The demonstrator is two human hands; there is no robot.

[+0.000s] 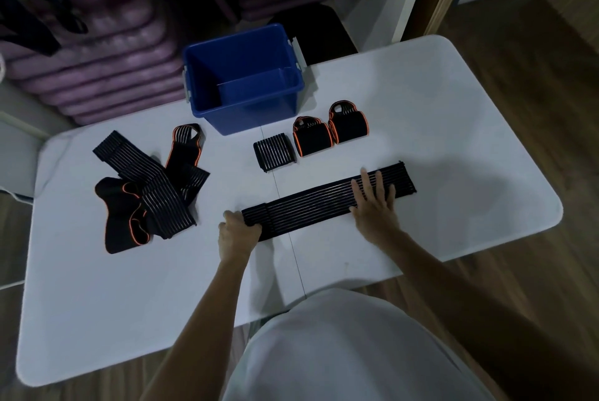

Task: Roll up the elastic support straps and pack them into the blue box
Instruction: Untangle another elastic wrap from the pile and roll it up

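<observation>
Left hand (238, 233) grips the folded near end of a flat strap (327, 201); right hand (376, 203) presses flat on its far half. Strap lies on table (453, 128) in front of blue box (243, 80). Three rolled straps (312, 139) just before box; unrolled pile (149, 186) to its left.

One blue box (243, 83), three rolled straps: one striped roll (274, 152), two orange-edged rolls (312, 140) (349, 127), one striped strap laid flat (319, 203), one loose strap heap (147, 188), exact count unclear, two hands (238, 232) (376, 203).
</observation>
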